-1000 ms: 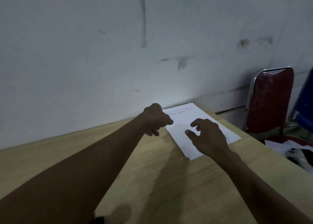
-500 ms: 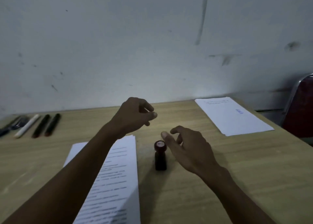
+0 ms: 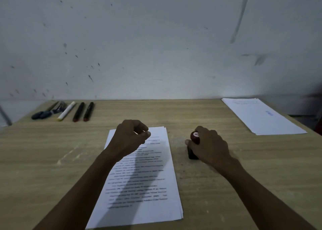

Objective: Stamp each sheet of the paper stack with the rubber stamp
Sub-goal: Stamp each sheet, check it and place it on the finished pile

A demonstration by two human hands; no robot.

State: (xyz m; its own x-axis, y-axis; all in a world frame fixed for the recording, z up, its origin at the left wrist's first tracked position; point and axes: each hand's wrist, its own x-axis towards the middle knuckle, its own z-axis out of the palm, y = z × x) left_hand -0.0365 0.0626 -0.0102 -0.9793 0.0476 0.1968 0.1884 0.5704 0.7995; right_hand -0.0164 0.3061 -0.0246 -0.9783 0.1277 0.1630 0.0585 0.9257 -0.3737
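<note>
A stack of printed white sheets lies in the middle of the wooden table. My left hand hovers over the stack's top end with its fingers loosely curled and holds nothing. To the right of the stack stands the rubber stamp, black-bodied with a dark red knob. My right hand grips it with fingers curled round its body. A second pile of white sheets, the top one bearing a blue stamp mark, lies at the table's far right corner.
At the far left of the table lie pliers with blue handles, a white marker and two black markers. A grey stained wall stands right behind the table. The table's right edge is near the stamped pile.
The view swung left from the stamped pile to the printed stack. My right hand came down and closed round the stamp. My left hand moved over the stack's top.
</note>
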